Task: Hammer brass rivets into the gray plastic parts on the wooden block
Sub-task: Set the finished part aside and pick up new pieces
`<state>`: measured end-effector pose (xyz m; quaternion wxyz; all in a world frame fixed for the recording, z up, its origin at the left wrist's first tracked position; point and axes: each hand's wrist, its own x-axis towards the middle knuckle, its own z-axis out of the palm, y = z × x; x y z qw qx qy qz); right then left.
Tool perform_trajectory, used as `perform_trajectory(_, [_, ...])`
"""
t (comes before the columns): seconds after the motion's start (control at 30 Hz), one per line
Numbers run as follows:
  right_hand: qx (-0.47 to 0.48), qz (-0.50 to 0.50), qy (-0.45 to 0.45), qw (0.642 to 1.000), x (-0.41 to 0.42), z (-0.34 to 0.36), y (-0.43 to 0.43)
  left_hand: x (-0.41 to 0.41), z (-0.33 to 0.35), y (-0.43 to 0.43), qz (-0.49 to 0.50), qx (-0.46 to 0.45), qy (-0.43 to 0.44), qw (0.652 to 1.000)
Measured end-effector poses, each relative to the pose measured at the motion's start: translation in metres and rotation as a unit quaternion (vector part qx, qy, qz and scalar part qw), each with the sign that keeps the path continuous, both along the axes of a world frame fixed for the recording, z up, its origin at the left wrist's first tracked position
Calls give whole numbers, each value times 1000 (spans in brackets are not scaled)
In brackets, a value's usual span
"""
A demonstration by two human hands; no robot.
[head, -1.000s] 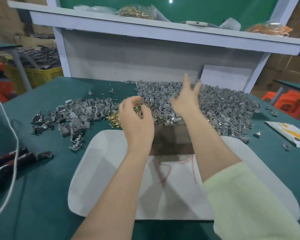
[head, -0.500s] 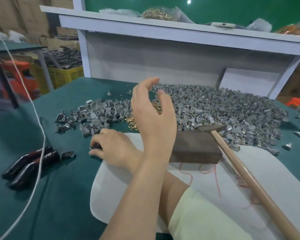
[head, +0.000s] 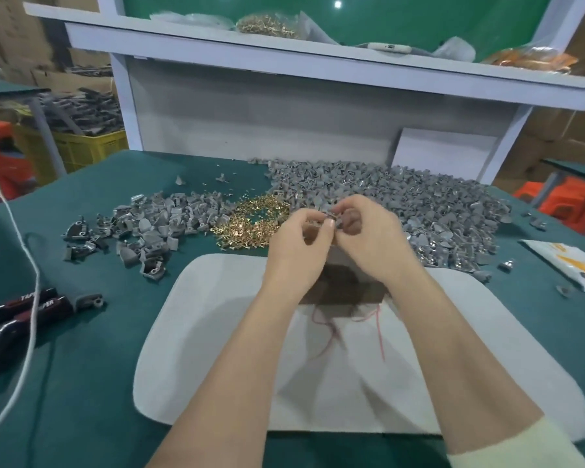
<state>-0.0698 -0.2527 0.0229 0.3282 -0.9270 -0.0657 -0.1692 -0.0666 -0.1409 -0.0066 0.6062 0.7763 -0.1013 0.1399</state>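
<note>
Both the left hand (head: 293,244) and the right hand (head: 377,241) are pinching one small gray plastic part (head: 331,216) between their fingertips, holding it just above the far edge of the wooden block (head: 341,289), which is sitting on a white pad (head: 213,332); the brass rivets (head: 250,222) are lying just left of the left hand
</note>
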Motion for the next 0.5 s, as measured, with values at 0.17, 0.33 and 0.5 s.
perform_trajectory(0.17, [-48, -3, 31, 998, 4, -21, -21, 1, -2, -1, -14, -3, 50, 999])
perform_trajectory(0.33, [-33, -151, 38, 987, 4, -30, -61, 0, -6, 1, 22, 82, 39, 996])
perform_trajectory(0.5, [-54, -234, 147, 960, 0, -38, -76, -4, -9, -7, 61, 271, 29, 960])
